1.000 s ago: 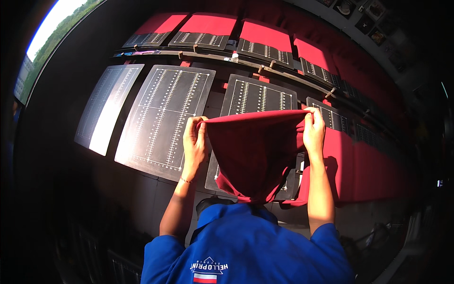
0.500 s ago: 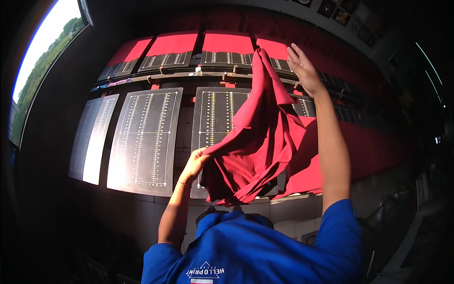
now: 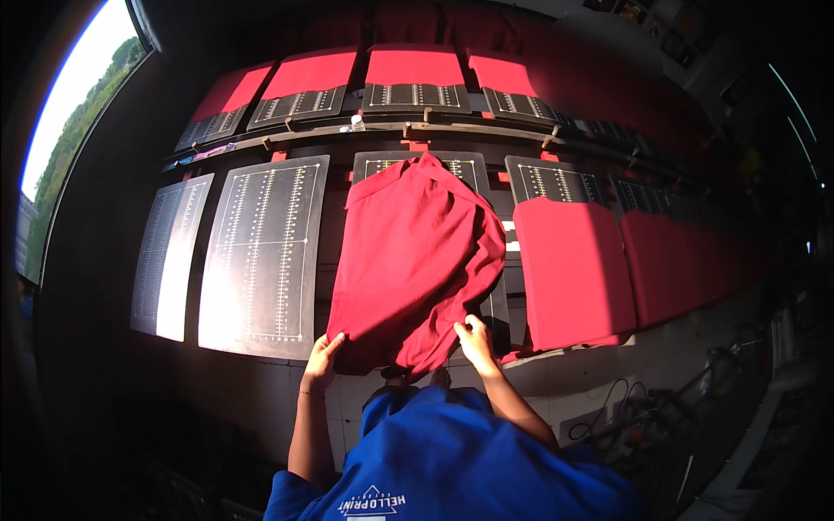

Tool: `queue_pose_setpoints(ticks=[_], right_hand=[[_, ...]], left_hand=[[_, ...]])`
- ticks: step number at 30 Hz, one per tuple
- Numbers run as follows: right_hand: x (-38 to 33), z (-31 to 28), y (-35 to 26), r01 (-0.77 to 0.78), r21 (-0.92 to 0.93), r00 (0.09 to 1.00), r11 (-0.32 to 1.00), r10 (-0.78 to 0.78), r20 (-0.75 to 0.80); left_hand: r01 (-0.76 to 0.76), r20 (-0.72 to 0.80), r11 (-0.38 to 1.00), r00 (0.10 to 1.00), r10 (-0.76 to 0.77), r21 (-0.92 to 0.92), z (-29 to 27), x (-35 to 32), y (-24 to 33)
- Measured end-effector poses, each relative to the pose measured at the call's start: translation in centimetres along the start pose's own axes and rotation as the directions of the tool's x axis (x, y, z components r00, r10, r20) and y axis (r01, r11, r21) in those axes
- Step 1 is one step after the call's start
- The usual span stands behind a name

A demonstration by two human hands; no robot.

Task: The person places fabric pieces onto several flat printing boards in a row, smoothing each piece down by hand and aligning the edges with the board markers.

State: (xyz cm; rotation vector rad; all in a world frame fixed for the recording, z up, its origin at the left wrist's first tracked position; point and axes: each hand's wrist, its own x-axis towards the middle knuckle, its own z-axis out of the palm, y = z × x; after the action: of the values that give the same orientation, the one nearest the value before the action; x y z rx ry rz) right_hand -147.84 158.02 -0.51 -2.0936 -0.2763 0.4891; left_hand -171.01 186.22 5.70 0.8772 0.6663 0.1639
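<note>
Both grips pinch red shirt [image 3: 417, 260] hem on board [image 3: 486, 178].

A single head-worn fisheye view looks steeply down from above the person's chest, facing away over near platens [image 3: 265, 252] toward a far row, edges bending.

I see my blue short-sleeved shirt [image 3: 452, 460] with a small white printed emblem near the collar; both forearms are bare, and a thin band [image 3: 306, 393] circles my left wrist.
</note>
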Motion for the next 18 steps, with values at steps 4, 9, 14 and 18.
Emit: queue_pose_setpoints(ticks=[4,9,14,18], right_hand=[[0.3,-5.3,3.3,-0.276,0.961,0.950,0.014,0.158,0.271],[-6.5,-13.7,14.9,-0.314,0.913,0.936,0.261,0.249,0.251],[-11.5,-14.4,14.7,-0.389,0.737,0.907,0.553,0.370,0.202],[-15.0,-15.6,21.3,-0.628,0.282,0.777,0.725,0.571,0.264]], left_hand=[[-0.060,-0.166,0.990,0.983,0.080,0.126,-4.5,-0.2,-0.9],[0.003,-0.240,0.936,0.967,0.087,0.353,-3.6,-3.1,-3.5],[0.091,-0.328,0.939,0.944,0.025,0.333,-6.7,-6.1,-7.3],[0.087,-0.355,0.935,0.934,0.043,0.343,-7.1,-7.3,-9.3]])
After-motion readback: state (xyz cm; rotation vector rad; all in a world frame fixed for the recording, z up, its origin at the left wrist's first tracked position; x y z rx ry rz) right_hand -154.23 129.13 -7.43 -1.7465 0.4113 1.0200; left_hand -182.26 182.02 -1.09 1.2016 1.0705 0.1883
